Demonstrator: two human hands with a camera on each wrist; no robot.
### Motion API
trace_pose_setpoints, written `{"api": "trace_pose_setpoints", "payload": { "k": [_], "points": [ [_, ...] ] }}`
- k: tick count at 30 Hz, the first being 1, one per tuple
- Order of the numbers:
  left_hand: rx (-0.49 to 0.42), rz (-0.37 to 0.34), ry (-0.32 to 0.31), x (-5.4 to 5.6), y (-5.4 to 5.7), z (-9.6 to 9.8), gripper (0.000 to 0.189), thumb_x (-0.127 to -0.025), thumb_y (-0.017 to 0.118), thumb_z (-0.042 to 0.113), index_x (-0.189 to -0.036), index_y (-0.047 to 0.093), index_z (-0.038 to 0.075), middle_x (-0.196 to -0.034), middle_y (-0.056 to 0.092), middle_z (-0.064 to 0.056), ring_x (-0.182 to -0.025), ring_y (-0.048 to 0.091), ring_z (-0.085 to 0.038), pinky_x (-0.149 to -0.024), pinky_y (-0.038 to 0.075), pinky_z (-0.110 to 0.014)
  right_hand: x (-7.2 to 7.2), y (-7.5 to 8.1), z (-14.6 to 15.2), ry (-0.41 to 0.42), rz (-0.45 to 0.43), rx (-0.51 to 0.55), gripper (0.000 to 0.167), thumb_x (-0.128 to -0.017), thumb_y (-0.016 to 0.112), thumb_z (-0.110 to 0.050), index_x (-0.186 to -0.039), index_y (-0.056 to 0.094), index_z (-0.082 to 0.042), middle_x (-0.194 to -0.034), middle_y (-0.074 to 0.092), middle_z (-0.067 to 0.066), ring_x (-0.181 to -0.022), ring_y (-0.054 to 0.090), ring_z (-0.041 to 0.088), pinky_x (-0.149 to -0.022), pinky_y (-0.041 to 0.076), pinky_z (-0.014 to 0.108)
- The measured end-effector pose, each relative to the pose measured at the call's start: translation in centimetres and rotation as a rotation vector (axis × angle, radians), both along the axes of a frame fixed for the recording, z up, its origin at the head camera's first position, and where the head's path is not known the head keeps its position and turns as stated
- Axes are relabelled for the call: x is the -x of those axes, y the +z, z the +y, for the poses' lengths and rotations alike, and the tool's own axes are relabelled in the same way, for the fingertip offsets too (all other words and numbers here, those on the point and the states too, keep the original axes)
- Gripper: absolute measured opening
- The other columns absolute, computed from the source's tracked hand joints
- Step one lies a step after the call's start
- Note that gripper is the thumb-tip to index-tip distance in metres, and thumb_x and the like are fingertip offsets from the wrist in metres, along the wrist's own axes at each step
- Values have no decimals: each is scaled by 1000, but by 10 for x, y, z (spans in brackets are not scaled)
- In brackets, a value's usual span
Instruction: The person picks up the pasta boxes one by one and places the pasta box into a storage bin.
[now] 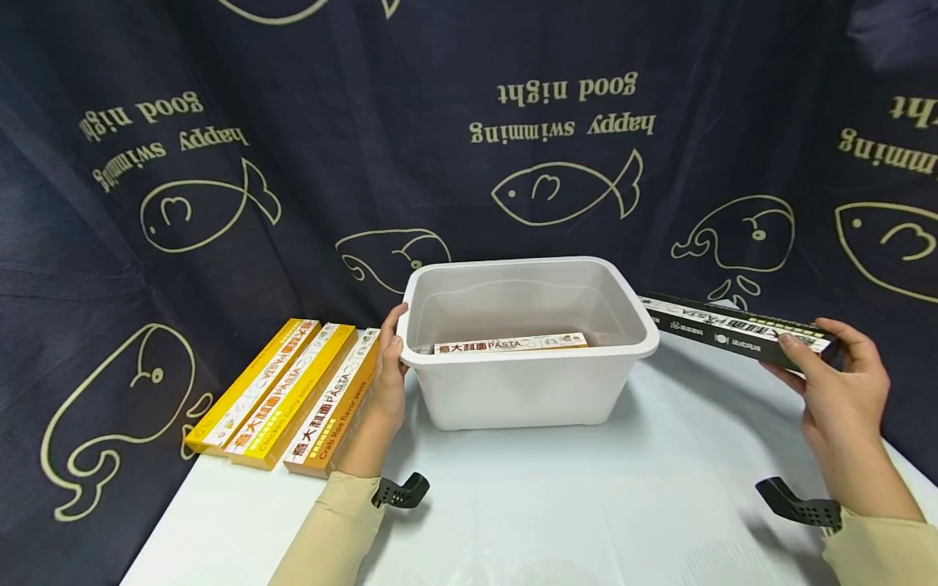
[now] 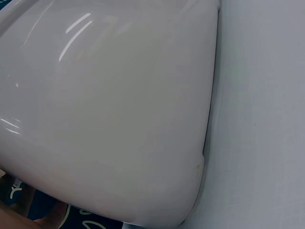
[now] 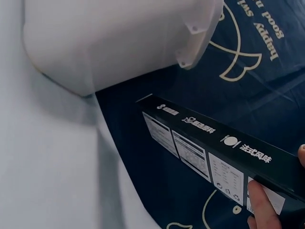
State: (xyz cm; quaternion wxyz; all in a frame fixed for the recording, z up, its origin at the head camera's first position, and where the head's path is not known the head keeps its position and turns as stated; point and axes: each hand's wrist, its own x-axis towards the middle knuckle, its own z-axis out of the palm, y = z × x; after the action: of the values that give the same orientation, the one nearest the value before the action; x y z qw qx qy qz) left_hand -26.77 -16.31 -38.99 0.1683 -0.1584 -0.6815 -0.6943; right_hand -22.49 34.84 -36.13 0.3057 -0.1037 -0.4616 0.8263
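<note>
The right hand [image 1: 846, 387] pinches the black pasta box [image 1: 733, 332] by its right end, just right of the white plastic bin [image 1: 520, 392]; the left hand's [image 1: 387, 370] fingers grip the bin's left rim. The box looks light, stiff, smooth, crushable; mid-length should balance better.

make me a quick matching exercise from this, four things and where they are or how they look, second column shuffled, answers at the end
Column 1
1. black box
2. bin
3. left hand
4. cloth

Column 2
a. dark blue, with fish drawings
b. white, with a pasta box inside
c. held in the right hand
d. at the bin's left rim

Pairs: 1-c, 2-b, 3-d, 4-a
</note>
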Motion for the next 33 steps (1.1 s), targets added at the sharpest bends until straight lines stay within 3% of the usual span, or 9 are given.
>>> {"api": "trace_pose_setpoints", "payload": {
  "k": [9, 20, 25, 33],
  "points": [
    [-4, 15, -11, 2, -2, 0, 58, -97, 28, 37, -154, 33, 27, -157, 38, -8, -126, 46, -17, -99, 41, -27, -1, 11, -6, -49, 44, 55, 54, -76, 73, 19, -121, 62, -10, -122, 49, -1, -78, 73, 13, -52, 58, 32],
    [-8, 5, 0, 3, -2, 0, 58, -97, 27, 36, -154, 32, 26, -157, 38, -6, -126, 45, -15, -101, 38, -29, -3, 21, -11, -30, 203, 203, 55, -75, 64, 29, -119, 61, -3, -120, 51, 6, -81, 73, 23, -51, 57, 40],
    [-2, -1, 8, 2, 0, 0, 58, -96, 27, 36, -153, 33, 28, -157, 38, -5, -127, 44, -15, -103, 36, -32, -3, 26, -14, -25, 240, 231, 54, -75, 63, 31, -118, 62, -2, -119, 52, 7, -82, 73, 25, -51, 57, 42],
    [-9, 10, -9, 2, -1, 0, 59, -96, 27, 37, -154, 32, 26, -156, 38, -11, -124, 46, -17, -99, 40, -25, -5, 31, -22, -47, 288, 231, 50, -77, 63, 29, -116, 63, -2, -124, 52, 10, -87, 74, 27, -53, 57, 42]
  ]
}}
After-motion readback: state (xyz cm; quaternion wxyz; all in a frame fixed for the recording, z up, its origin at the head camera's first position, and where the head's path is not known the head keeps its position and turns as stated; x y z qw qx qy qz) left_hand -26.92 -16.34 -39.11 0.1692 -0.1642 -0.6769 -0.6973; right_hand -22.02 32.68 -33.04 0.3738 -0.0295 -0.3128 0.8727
